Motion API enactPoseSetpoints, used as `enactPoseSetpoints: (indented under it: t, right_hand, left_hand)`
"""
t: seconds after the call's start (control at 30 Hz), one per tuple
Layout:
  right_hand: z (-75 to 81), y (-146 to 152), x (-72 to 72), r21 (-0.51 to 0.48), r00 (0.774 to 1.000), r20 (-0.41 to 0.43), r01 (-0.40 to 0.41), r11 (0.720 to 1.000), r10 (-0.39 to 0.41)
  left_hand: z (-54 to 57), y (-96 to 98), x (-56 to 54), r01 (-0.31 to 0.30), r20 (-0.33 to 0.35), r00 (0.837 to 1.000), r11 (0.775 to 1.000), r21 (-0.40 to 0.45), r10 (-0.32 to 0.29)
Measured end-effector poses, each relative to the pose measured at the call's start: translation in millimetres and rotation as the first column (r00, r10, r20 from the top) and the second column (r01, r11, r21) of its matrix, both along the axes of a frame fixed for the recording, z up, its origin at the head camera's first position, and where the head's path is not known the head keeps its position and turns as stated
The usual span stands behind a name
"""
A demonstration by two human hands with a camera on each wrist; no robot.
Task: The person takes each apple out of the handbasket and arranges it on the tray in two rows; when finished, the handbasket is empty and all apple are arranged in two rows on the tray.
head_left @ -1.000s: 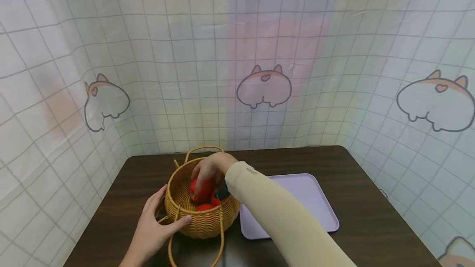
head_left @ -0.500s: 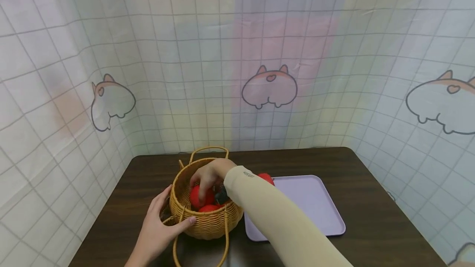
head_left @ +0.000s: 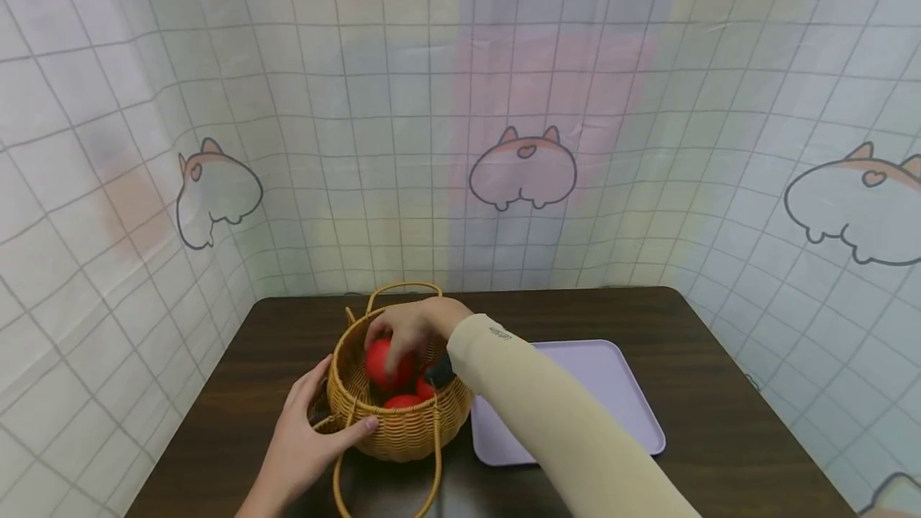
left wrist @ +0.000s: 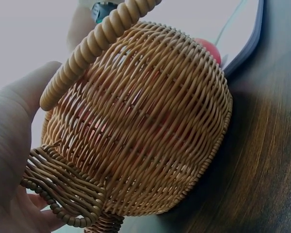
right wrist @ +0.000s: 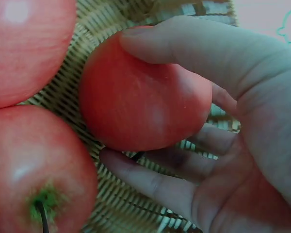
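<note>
A round wicker basket with looped handles stands on the table, and my left hand steadies its left side. The thumb lies over the front rim while the fingers go round the side; in the left wrist view they are partly behind a woven flap. Inside the basket, my right hand grips a red apple, thumb on top and fingers beneath and behind. Beside it in the right wrist view lie a stemmed apple and another red apple, both on the basket's woven inside.
To the basket's right, a pale lilac tray lies on the dark wooden table, partly under the right sleeve. A red round thing shows by the tray in the left wrist view. A patterned curtain surrounds the table.
The right hand has risen slightly inside the basket with the apple in its grasp. The left hand stays on the basket. The head view has shifted a little.
</note>
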State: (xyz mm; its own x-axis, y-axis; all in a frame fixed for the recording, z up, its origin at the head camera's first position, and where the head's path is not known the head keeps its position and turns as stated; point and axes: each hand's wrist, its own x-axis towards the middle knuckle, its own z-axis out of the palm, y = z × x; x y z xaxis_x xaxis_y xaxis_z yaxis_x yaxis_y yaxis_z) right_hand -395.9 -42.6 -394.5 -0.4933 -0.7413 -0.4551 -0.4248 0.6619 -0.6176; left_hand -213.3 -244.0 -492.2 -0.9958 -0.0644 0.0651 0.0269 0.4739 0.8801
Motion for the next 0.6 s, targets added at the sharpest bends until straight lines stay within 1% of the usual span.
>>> enactPoseSetpoints:
  t: [0.03, 0.07, 0.2, 0.3, 0.5, 0.6]
  right_hand:
    - [3.0, 3, 1.6, -0.028, 0.999, 0.029, 0.020, 0.999, -0.020]
    - [5.7, 5, 2.6, -0.050, 0.999, 0.041, 0.032, 0.998, -0.030]
    - [10.1, 15, 2.0, -0.145, 0.998, 0.055, 0.047, 0.988, -0.039]
    - [9.5, 22, -0.4, -0.193, 0.999, 0.034, 0.041, 0.980, -0.035]
    - [11.0, 36, 2.1, -0.246, 0.998, 0.020, 0.056, 0.968, -0.052]
    - [12.2, 42, 4.5, -0.264, 0.999, -0.030, 0.036, 0.964, -0.046]
  left_hand:
    - [0.5, -0.2, -0.2, 0.000, 0.000, 1.000, 1.000, -0.002, 0.000]
    - [1.1, -0.4, -0.2, 0.000, 0.001, 1.000, 1.000, -0.004, 0.000]
    - [2.3, -1.1, -0.8, -0.002, -0.008, 1.000, 1.000, -0.010, 0.002]
    - [1.8, -0.7, -1.0, -0.001, -0.018, 1.000, 1.000, -0.016, 0.001]
    - [0.7, 0.3, -1.0, 0.002, -0.021, 1.000, 1.000, -0.021, -0.002]
    - [1.2, -0.1, -0.1, 0.003, -0.016, 1.000, 1.000, -0.014, -0.003]
